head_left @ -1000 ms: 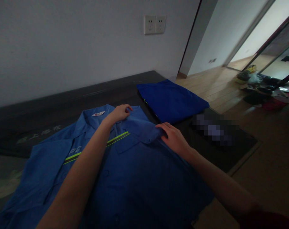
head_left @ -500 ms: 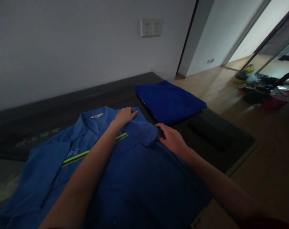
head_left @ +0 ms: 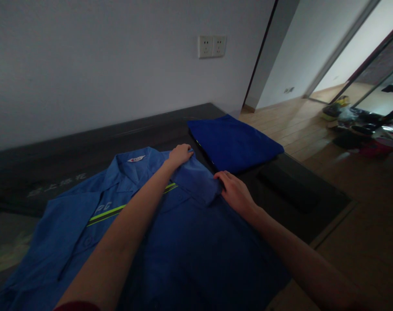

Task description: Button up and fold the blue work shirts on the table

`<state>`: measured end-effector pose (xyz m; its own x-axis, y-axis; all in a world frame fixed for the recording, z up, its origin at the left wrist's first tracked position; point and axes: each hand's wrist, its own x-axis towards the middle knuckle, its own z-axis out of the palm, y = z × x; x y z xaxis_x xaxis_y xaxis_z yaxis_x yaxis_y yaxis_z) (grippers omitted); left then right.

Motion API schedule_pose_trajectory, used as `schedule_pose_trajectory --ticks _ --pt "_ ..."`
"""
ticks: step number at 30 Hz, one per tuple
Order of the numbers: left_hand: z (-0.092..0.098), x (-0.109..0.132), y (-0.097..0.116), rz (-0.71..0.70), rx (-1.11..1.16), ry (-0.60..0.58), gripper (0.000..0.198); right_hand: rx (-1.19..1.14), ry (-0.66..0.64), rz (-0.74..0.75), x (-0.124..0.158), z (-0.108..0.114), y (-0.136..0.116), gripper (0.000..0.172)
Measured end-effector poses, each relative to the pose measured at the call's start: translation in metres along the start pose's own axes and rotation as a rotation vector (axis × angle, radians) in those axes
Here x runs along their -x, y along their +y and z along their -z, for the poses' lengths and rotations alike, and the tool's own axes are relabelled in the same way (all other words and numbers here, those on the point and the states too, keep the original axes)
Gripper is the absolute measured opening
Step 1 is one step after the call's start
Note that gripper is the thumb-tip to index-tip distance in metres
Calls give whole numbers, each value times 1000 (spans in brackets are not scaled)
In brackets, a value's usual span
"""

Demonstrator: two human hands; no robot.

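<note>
A blue work shirt (head_left: 170, 255) with a yellow-green reflective stripe lies spread on a dark mat, collar toward the wall. Its right short sleeve (head_left: 196, 181) is folded inward over the chest. My left hand (head_left: 180, 154) pinches the shoulder end of that sleeve, fingers closed on the cloth. My right hand (head_left: 235, 193) lies on the sleeve's outer edge, fingers curled over the fabric and pressing it down. A folded dark blue garment (head_left: 235, 142) rests just beyond both hands.
The dark mat (head_left: 69, 151) runs along a white wall with a double socket (head_left: 212, 46). A dark flat object (head_left: 287, 188) lies on the mat right of my right hand. Wooden floor (head_left: 300, 129) and scattered items (head_left: 358, 125) show at the far right.
Both hands have shifted slightly right along the folded sleeve, tightening the fold. The camera has tilted a little, so the scene sits lower.
</note>
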<state>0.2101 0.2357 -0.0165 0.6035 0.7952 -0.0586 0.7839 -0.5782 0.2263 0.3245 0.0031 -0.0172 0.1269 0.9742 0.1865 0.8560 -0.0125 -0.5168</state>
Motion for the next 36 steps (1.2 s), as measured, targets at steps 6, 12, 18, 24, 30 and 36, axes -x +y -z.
schedule_pose_trajectory --ticks 6,12,18,24,30,36 --pt "1 -3 -2 70 50 20 32 63 -47 -111 3 6 -1 28" --pt "3 -12 13 158 -20 -9 51 47 -91 -152 1 4 1 28" --pt "-4 -7 22 77 -178 74 33 63 -88 -144 -1 7 7 20" --pt "-12 -2 21 9 -233 126 33 185 -104 -102 -1 10 9 20" --pt "-2 2 9 93 -97 134 44 292 -25 105 2 7 1 34" --pt "13 14 -11 90 -73 6 46 328 -9 469 4 -3 -4 23"
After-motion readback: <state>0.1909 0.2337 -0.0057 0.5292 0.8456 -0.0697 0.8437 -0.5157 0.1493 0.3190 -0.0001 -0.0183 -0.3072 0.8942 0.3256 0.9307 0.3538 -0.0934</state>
